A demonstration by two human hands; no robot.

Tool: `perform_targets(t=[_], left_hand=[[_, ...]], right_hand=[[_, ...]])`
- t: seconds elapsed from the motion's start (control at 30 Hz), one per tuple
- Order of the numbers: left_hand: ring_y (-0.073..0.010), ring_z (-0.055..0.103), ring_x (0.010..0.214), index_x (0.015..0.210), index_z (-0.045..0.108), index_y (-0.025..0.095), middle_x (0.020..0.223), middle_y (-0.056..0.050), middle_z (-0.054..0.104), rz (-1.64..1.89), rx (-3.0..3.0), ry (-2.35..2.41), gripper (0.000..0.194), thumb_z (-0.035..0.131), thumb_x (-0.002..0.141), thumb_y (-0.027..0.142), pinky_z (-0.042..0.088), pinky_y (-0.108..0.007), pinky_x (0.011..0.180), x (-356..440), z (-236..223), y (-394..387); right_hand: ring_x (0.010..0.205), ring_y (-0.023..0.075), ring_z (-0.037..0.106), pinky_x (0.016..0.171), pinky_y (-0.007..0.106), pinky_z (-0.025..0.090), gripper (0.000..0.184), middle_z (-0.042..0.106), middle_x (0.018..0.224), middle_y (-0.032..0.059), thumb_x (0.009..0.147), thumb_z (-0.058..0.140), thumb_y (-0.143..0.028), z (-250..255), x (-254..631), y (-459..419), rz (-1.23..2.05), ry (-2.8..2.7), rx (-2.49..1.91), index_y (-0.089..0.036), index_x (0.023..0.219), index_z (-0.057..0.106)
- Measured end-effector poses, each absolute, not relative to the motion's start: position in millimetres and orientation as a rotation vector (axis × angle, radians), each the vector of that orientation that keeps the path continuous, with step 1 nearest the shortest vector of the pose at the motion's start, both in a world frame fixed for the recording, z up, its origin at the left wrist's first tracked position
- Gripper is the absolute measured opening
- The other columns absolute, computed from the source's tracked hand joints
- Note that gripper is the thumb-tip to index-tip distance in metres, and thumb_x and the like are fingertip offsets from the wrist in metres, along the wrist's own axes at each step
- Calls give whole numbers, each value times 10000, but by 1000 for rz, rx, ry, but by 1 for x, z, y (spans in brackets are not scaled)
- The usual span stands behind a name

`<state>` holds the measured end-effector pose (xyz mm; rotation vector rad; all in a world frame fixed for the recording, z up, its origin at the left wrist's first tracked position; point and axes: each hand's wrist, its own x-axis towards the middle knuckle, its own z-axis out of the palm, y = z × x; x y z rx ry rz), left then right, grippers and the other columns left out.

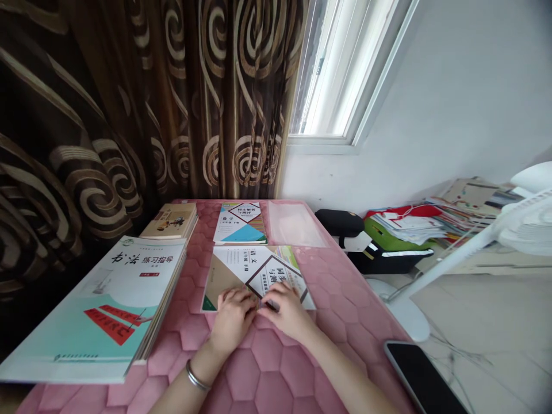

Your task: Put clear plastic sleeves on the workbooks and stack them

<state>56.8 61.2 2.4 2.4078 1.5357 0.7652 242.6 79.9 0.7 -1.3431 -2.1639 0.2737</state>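
Observation:
A workbook (233, 264) with white, tan and dark-outlined cover areas lies sideways on the pink padded tabletop, its glossy cover facing up. My left hand (234, 316), with a silver bangle at the wrist, rests on the workbook's near edge, fingers curled and pressed together. Close beside it, my right hand (288, 310) has its thumb and bent fingers brought together on the same edge. The fingertips of both hands nearly meet; what lies under them is partly hidden. Just beyond is a second workbook (239, 224) with a blue triangle. A clear plastic sheet (295, 224) lies right of that.
At left stand a stack of large books (99, 305) and a smaller tan book stack (172, 221). A phone (422, 376) sits at the right edge of the pink tabletop (276, 368). Beyond that edge are a white fan (457, 259), a black case (340, 222) and piled papers (405, 224).

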Motion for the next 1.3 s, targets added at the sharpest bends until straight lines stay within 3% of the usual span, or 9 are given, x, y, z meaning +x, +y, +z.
perform_targets(t=[0.2, 0.5, 0.73, 1.03, 1.13, 1.3], left_hand=[[-209, 565, 1059, 900, 712, 303, 1082, 2, 686, 770, 2454, 1536, 145, 612, 825, 229, 306, -438, 982, 53, 2, 62], [-257, 537, 1128, 909, 723, 343, 1164, 5, 667, 654, 2394, 1750, 162, 665, 770, 285, 301, -535, 1004, -10, 10, 62], [-224, 618, 1040, 915, 738, 270, 1087, -37, 696, 835, 2365, 1641, 179, 623, 778, 254, 475, -421, 960, -43, -2, 67], [-203, 606, 1097, 1007, 708, 274, 1139, -7, 687, 786, 2226, 1592, 309, 600, 740, 162, 470, -407, 1000, -55, -1, 71], [-190, 605, 1097, 1118, 657, 248, 1154, -23, 677, 808, 2125, 1637, 422, 585, 724, 116, 469, -384, 1003, -55, 2, 67], [-180, 585, 1134, 1138, 638, 238, 1187, -21, 658, 797, 2047, 1643, 477, 548, 703, 63, 442, -372, 1035, -53, 7, 64]], right_hand=[[914, 181, 532, 794, 335, 326, 123, 627, 877, -12, 772, 710, -359, -11, 233, 78, 193, -2217, -1358, -254, 723, 668], [999, 220, 529, 841, 382, 340, 103, 637, 1008, 20, 792, 670, -382, -6, 305, 72, 125, -2227, -1524, -299, 841, 705], [1073, 235, 515, 895, 425, 358, 197, 611, 1127, 22, 810, 625, -367, -5, 340, 74, 264, -2269, -1546, -370, 991, 703], [1158, 241, 509, 950, 469, 374, 248, 604, 1215, 2, 858, 520, -344, -1, 357, 73, 352, -2261, -1630, -389, 1028, 695], [1153, 224, 521, 960, 459, 383, 267, 598, 1223, -10, 859, 502, -321, -7, 359, 73, 358, -2251, -1620, -392, 1030, 693], [1136, 216, 536, 947, 432, 416, 282, 599, 1224, -22, 850, 493, -296, -14, 361, 75, 343, -2224, -1614, -398, 1014, 698]])
